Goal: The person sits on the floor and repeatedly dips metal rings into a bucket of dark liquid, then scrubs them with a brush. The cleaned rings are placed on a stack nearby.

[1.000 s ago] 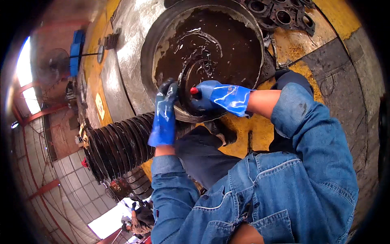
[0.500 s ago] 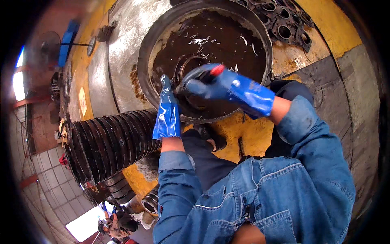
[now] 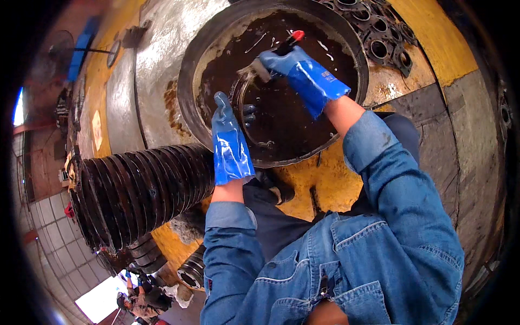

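Materials: a wide round metal basin [image 3: 188, 81] is lying beneath the grips of the left hand [image 3: 230, 122] and the right hand [image 3: 287, 62], its inner wall crusted with pale residue, its dark brown liquid [image 3: 309, 116] glistening. Left of the left grip, a stack of blackened, ridged rings [image 3: 141, 189] is forming a long cylinder. Right of the right grip, rough flange plates [image 3: 391, 54] with round holes are lying heaped. A thin, wet, dark ring [image 3: 240, 89] is curving through the left grip, inside the basin. A brush [image 3: 261, 71] with pale bristles and a red-tipped handle is sitting in the right grip.

Surface/room: yellow floor [image 3: 325, 181] is showing below both grips; a co-worker [image 3: 143, 300] is occupying the far lower left.

Pose: the left hand, blue-gloved, is pinching the ring, thumb outside, fingers inside. The right hand is closing around the handle, bristles pointing leftward at the ring's upper edge; contact unclear.
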Demonstrator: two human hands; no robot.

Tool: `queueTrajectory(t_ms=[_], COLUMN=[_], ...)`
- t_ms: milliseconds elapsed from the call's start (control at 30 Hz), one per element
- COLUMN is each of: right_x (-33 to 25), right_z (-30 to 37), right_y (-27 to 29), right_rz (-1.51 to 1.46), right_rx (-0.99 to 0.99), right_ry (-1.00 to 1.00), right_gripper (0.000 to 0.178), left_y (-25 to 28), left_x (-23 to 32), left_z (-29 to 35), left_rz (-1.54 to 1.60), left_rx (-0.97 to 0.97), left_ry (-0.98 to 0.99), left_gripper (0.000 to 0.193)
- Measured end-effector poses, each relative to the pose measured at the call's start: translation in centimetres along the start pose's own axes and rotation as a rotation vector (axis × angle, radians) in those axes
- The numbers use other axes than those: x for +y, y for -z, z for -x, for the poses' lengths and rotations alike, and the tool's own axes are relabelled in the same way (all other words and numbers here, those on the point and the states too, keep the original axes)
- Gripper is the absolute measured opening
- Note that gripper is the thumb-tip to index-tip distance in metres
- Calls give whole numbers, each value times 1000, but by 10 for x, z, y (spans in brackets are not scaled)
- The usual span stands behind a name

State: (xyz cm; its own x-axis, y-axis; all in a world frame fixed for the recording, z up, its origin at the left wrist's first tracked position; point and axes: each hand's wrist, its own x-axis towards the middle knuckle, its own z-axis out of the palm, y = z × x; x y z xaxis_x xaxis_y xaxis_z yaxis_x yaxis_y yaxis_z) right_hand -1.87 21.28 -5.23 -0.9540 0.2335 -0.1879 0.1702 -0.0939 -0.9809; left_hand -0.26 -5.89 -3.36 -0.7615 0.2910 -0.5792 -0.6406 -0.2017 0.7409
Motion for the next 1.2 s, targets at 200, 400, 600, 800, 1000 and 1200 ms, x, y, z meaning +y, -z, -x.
queueTrajectory(t_ms=[200, 400, 600, 800, 1000, 1200], right_x=[20, 48, -26, -6, -2, 38], right_z=[28, 18, 34, 42, 127, 147], right_y=[25, 23, -16, -59, -75, -61], right_rz=[37, 409, 321, 71, 331, 452], right_rx=[269, 293, 413, 181, -173, -396], right_ry=[-188, -322, -143, 218, 633, 760], right_gripper=[52, 49, 42, 23, 19, 25], left_y=[0, 6, 12, -4, 2, -5], left_x=[1, 1, 13, 24, 23, 30], left_z=[2, 8, 9, 8, 3, 8], left_rz=[5, 26, 82, 102, 135, 123], left_rx=[8, 25, 58, 72, 78, 47], left_ry=[-12, -29, -88, -139, -158, -155], left_gripper=[61, 60, 59, 58, 57, 56])
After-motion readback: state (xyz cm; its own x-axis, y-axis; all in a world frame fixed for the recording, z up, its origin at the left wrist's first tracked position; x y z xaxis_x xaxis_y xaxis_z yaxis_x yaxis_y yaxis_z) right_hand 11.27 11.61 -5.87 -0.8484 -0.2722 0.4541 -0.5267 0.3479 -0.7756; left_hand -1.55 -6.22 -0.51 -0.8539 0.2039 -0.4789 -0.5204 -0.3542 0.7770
